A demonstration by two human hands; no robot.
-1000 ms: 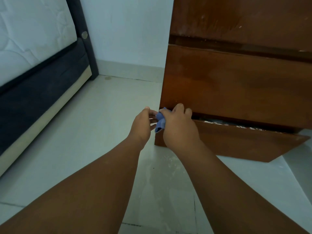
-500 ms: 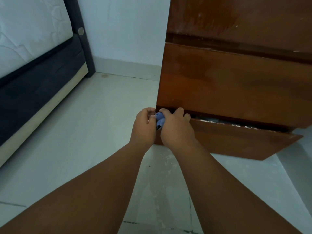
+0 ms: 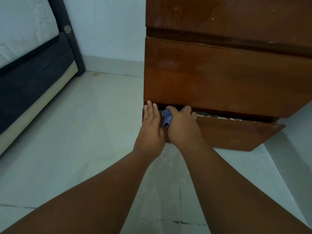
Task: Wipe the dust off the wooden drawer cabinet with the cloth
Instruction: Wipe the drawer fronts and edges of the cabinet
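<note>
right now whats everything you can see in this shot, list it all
brown wooden drawer cabinet: one, brown, right half, standing on the floor
bottom drawer: one, brown, pulled partly open at the cabinet's base
small blue cloth: one, blue, bunched at the drawer's left corner
bed with white mattress: one, dark blue frame, far left
pale tiled floor: one, whitish, dusty specks near the cabinet
white wall: one, behind
left hand: one, open, beside the cloth
right hand: one, gripping the cloth

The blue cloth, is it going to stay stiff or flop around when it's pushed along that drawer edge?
Probably floppy: the blue cloth is bunched into soft folds inside the right hand. It looks light, a small wad. It may snag or unfold at the bottom drawer gap, so a firm grip helps.
</note>
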